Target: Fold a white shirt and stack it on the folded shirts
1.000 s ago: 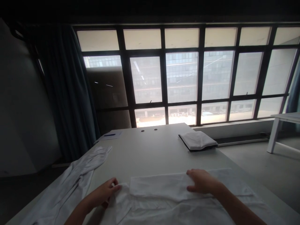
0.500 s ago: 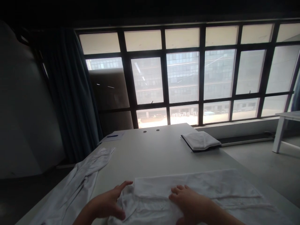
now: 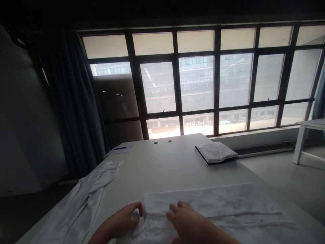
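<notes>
Both hands touch white cloth — closer together now.

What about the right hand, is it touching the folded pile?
No, the right hand is on the white cloth, apart from the folded pile.

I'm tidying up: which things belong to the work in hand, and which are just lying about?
In hand:
spread white cloth, right hand on it, left hand at its left end

Apparently just lying about:
crumpled white cloth
folded white cloth
pen on paper
</notes>
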The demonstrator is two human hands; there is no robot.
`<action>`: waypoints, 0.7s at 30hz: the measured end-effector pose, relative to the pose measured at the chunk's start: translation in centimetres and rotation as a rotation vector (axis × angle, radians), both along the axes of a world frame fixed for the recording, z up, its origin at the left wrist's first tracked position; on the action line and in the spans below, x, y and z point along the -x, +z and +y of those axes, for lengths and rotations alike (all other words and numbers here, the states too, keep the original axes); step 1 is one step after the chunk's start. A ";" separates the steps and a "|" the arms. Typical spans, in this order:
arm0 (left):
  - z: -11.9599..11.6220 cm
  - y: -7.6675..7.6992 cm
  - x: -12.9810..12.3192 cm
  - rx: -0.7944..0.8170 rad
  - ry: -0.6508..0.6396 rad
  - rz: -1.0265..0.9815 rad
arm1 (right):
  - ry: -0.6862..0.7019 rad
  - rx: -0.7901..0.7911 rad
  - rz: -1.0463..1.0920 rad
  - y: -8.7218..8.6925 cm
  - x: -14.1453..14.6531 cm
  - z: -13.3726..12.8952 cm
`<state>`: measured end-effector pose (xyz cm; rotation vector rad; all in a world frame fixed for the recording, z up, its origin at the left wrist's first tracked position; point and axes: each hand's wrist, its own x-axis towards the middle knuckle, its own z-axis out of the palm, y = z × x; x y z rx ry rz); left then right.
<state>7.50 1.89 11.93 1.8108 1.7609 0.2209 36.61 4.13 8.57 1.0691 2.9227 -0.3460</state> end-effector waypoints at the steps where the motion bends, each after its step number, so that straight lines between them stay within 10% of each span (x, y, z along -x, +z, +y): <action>1: -0.1 0.1 -0.3 -0.004 -0.017 -0.021 | 0.002 -0.001 0.009 -0.2 -0.1 0.0; 21: 0.4 -3.1 -1.4 0.125 -0.036 0.045 | 0.020 0.046 0.068 0.6 -1.0 0.9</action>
